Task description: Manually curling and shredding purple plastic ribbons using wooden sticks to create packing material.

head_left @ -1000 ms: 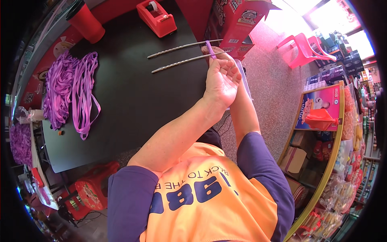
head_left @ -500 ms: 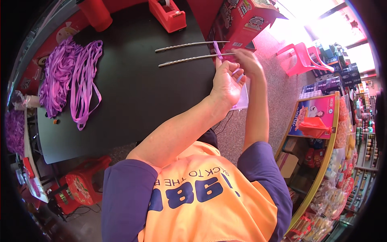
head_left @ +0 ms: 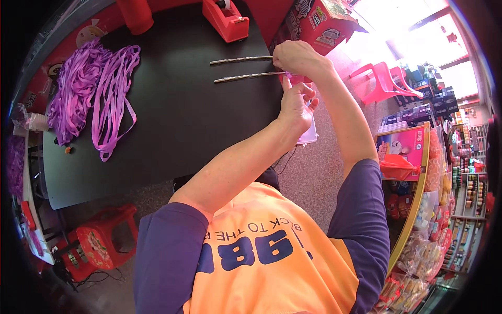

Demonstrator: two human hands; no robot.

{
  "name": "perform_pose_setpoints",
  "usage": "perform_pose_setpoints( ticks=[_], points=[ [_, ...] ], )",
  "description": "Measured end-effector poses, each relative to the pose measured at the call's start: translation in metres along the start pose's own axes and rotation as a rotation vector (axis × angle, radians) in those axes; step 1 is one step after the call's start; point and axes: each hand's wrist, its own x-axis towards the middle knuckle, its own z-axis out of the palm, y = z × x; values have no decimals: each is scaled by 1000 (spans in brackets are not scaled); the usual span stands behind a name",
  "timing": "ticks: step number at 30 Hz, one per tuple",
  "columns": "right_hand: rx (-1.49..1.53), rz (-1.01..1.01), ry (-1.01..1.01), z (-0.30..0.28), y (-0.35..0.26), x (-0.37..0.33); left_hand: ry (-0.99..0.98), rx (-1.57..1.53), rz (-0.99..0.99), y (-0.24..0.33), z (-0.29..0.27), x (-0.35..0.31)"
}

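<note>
Two twisted metal rods (head_left: pixel 240 61) lie side by side above the table's right part, their tips pointing left. How they are held up is hidden. A bit of purple ribbon (head_left: pixel 288 75) shows at the lower rod, by my left thumb. My left hand (head_left: pixel 296 107) is closed on this ribbon, palm up and fingers curled, just below the lower rod. Over the right end of the upper rod, my right hand (head_left: pixel 299 57) is closed with its fingers bent down. What its fingers pinch is hidden. Loose purple ribbon (head_left: pixel 78 89) lies heaped at the table's left, with looped strands (head_left: pixel 114 99) beside it.
The dark table (head_left: pixel 172 115) carries a red tape dispenser (head_left: pixel 226 22) and a red cylinder (head_left: pixel 135 15) at its far side. A red stool (head_left: pixel 107 238) stands at lower left. At right are a pink chair (head_left: pixel 384 83) and a display case (head_left: pixel 418 193) with packaged goods.
My right hand has moved up and left, from beyond the lower rod onto the upper rod's end, covering the ribbon there. My left hand stays near the lower rod. The view has shifted slightly.
</note>
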Motion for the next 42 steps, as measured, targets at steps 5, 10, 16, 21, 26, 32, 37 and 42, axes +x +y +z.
perform_pose_setpoints(
  ticks=[5, 10, 16, 21, 26, 32, 37, 42],
  points=[
    [-20, 10, -71, -3, 3, 4, -22, 0, 15, -1, 3, -1],
    [282, -83, -151, -5, 29, 11, -8, 0, 11, -1, 1, 1],
    [719, -229, -225, 8, 59, -3, 25, -2, -3, 1, 4, -1],
    [997, -235, -171, 21, 67, -15, 16, 24, -4, 1, 5, -2],
    [984, -118, -88, 12, 70, -32, 27, 28, -5, 1, 5, -3],
    [806, 227, 105, 8, 55, -32, 14, 34, -5, 1, 5, -3],
    [560, 334, 86, 6, 30, -29, 78, -13, 4, 2, 8, -5],
    [604, 299, 123, 14, 33, -23, 21, 0, 12, 0, 6, -4]
  ],
)
